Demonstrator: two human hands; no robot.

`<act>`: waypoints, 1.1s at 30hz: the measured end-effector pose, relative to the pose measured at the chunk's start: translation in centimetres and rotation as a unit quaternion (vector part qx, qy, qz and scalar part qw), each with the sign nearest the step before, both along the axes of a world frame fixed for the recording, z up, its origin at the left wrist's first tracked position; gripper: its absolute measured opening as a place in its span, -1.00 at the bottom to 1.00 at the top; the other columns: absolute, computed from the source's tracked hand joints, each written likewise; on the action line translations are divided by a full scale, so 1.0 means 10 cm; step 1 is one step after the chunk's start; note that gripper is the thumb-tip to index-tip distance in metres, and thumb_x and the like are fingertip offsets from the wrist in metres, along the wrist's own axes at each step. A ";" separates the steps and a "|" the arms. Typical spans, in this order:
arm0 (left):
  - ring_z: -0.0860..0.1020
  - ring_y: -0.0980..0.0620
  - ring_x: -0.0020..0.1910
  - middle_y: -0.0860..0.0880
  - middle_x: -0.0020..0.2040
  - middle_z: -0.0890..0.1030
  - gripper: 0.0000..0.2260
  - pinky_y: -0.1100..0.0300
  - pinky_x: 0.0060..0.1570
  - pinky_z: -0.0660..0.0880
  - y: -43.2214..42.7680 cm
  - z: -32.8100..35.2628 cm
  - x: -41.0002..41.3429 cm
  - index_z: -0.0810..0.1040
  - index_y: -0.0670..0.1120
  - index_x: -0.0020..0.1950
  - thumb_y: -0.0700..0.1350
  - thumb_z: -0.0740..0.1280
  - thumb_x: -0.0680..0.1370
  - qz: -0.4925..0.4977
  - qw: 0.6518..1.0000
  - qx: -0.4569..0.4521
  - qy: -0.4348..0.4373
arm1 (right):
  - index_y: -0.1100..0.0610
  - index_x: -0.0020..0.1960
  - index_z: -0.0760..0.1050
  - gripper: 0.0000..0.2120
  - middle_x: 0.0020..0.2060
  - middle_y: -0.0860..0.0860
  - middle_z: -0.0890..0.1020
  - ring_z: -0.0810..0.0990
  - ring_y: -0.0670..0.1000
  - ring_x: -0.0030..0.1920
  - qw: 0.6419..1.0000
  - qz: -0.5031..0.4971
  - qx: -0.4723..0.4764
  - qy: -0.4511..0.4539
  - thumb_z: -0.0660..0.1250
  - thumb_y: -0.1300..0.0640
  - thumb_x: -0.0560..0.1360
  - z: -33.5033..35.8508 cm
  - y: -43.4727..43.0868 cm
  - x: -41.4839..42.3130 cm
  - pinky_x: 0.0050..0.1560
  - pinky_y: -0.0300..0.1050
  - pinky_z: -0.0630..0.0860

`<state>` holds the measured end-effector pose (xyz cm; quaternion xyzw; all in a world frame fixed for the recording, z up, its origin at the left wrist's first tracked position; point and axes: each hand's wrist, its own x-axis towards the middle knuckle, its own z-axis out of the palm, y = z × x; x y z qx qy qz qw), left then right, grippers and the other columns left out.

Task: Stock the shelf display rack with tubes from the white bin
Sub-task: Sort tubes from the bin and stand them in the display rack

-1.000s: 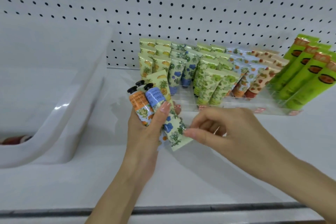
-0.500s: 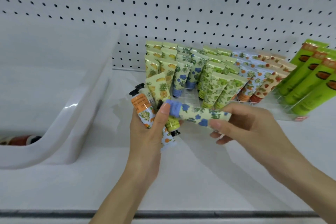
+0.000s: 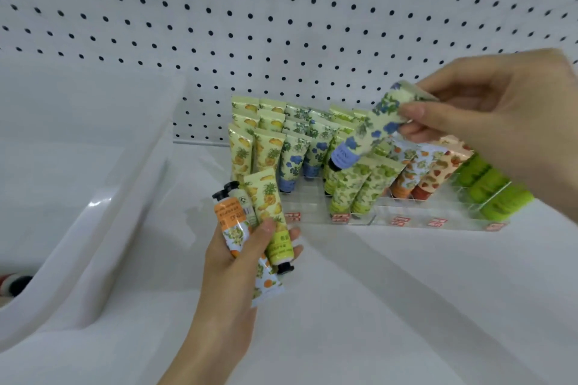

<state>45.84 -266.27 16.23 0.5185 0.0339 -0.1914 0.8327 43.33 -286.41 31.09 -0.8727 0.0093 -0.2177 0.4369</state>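
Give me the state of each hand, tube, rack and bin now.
Display rack: partly filled, some front slots empty.
Right hand: pinches blue-flower tube.
Blue-flower tube: tilted, cap down, above display rack, not slotted.
Left hand: grips spare tubes.
Spare tubes: bunched, caps pointing both ways.
White bin: beside display rack, contents mostly hidden.

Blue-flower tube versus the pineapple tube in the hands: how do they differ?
Print: the blue-flower tube shows blue blossoms, the pineapple tube yellow pineapples. Hold: the right hand pinches the blue-flower tube alone; the left hand grips the pineapple tube among other tubes. Pose: the blue-flower tube slants over the rack, the pineapple tube stands nearly upright before it. Both are pale green, cap down.
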 end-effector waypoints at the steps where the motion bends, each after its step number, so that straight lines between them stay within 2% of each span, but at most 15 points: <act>1: 0.70 -0.06 -0.20 -0.13 -0.13 0.71 -0.62 0.18 -0.37 0.59 0.00 0.00 0.00 0.55 -0.14 0.13 -0.09 0.36 0.33 -0.003 1.000 -0.005 0.001 | 0.17 -0.15 0.61 -0.91 -0.33 0.05 0.69 0.68 -0.06 -0.34 0.999 -0.005 -0.031 0.007 0.45 0.22 0.35 0.04 -0.02 0.07 -0.23 -0.29 0.60; 4: 0.70 -0.08 -0.20 -0.15 -0.12 0.71 -0.61 0.22 -0.39 0.58 -0.01 0.00 0.01 0.54 -0.18 0.18 -0.17 0.36 0.36 -0.002 1.000 -0.007 0.006 | 0.16 -0.14 0.61 -0.94 -0.35 0.08 0.67 0.68 -0.07 -0.35 0.993 -0.021 -0.110 0.037 0.46 0.21 0.39 0.12 -0.03 0.28 -0.26 -0.22 0.62; 8: 0.70 -0.11 -0.20 -0.15 -0.13 0.71 -0.68 0.17 -0.38 0.59 -0.01 -0.03 0.02 0.54 -0.17 0.16 -0.23 0.35 0.41 0.005 1.000 -0.010 0.007 | -0.02 -0.25 0.59 -0.92 -0.38 -0.09 0.63 0.57 -0.16 -0.38 0.980 -0.044 -0.178 0.074 0.47 0.07 0.39 0.14 -0.02 0.52 -0.30 -0.16 0.55; 11: 0.70 -0.13 -0.20 -0.15 -0.13 0.71 -0.66 0.13 -0.37 0.60 0.00 -0.04 0.04 0.52 -0.17 0.18 -0.25 0.35 0.41 0.011 1.000 -0.025 0.004 | -0.04 -0.28 0.55 -0.87 -0.53 -0.19 0.52 0.46 -0.25 -0.49 0.978 -0.050 -0.182 0.092 0.47 0.03 0.39 0.10 -0.02 0.64 -0.46 -0.45 0.30; 13: 0.69 -0.14 -0.19 -0.17 -0.12 0.70 -0.64 0.11 -0.36 0.61 0.00 -0.04 0.04 0.51 -0.17 0.20 -0.25 0.36 0.40 0.015 1.000 -0.022 0.011 | 0.01 -0.24 0.56 -0.88 -0.52 -0.14 0.43 0.40 -0.37 -0.55 0.975 -0.055 -0.187 0.106 0.47 0.03 0.40 0.05 -0.03 0.70 -0.55 -0.51 0.23; 15: 0.69 -0.15 -0.20 -0.18 -0.12 0.70 -0.65 0.10 -0.38 0.61 0.00 -0.09 0.08 0.51 -0.18 0.20 -0.27 0.36 0.42 0.015 0.999 -0.038 0.021 | 0.06 -0.19 0.57 -0.87 -0.42 -0.18 0.37 0.41 -0.31 -0.52 0.972 -0.057 -0.197 0.115 0.46 0.02 0.40 0.00 -0.03 0.74 -0.53 -0.50 0.24; 17: 0.69 -0.15 -0.24 -0.18 -0.15 0.70 -0.66 0.09 -0.40 0.60 0.00 -0.14 0.09 0.50 -0.21 0.21 -0.31 0.34 0.44 0.018 0.998 -0.038 0.038 | 0.07 -0.15 0.58 -0.85 -0.36 -0.19 0.40 0.39 -0.22 -0.44 0.968 -0.057 -0.212 0.126 0.46 0.00 0.40 -0.05 -0.03 0.76 -0.47 -0.46 0.25; 20: 0.69 -0.11 -0.28 -0.14 -0.21 0.71 -0.72 0.08 -0.44 0.60 -0.03 -0.25 0.18 0.50 -0.19 0.23 -0.30 0.28 0.53 0.003 0.995 -0.044 0.087 | 0.04 -0.15 0.59 -0.87 -0.27 -0.20 0.40 0.36 -0.20 -0.37 0.964 -0.059 -0.225 0.132 0.45 -0.01 0.41 -0.12 -0.02 0.78 -0.39 -0.38 0.22; 22: 0.69 -0.09 -0.31 -0.11 -0.24 0.71 -0.71 0.07 -0.45 0.60 -0.05 -0.29 0.21 0.47 -0.19 0.28 -0.29 0.26 0.55 -0.001 0.993 -0.044 0.110 | 0.04 -0.14 0.59 -0.86 -0.24 -0.20 0.38 0.35 -0.23 -0.33 0.961 -0.061 -0.236 0.134 0.45 -0.01 0.41 -0.16 -0.02 0.79 -0.36 -0.39 0.22; 26: 0.69 -0.13 -0.26 -0.15 -0.19 0.71 -0.74 0.07 -0.41 0.61 -0.01 -0.20 0.12 0.51 -0.16 0.19 -0.31 0.30 0.51 0.003 0.997 -0.030 0.067 | 0.08 -0.12 0.63 -0.85 -0.25 -0.24 0.34 0.33 -0.27 -0.31 0.954 -0.052 -0.261 0.139 0.45 0.00 0.42 -0.20 0.00 0.79 -0.38 -0.49 0.23; 28: 0.69 -0.16 -0.22 -0.18 -0.14 0.70 -0.73 0.08 -0.39 0.61 0.00 -0.13 0.09 0.52 -0.15 0.16 -0.31 0.33 0.47 0.009 0.999 -0.027 0.040 | 0.08 -0.11 0.65 -0.85 -0.26 -0.24 0.33 0.33 -0.28 -0.30 0.954 -0.050 -0.261 0.141 0.45 0.01 0.42 -0.21 0.01 0.79 -0.36 -0.48 0.22; 33: 0.69 -0.16 -0.23 -0.18 -0.14 0.70 -0.75 0.07 -0.39 0.62 0.01 -0.14 0.08 0.52 -0.14 0.15 -0.32 0.32 0.49 0.029 0.998 -0.021 0.051 | 0.11 -0.11 0.66 -0.84 -0.26 -0.12 0.43 0.40 -0.19 -0.24 0.951 -0.051 -0.255 0.167 0.47 0.02 0.41 -0.26 0.07 0.81 -0.31 -0.44 0.25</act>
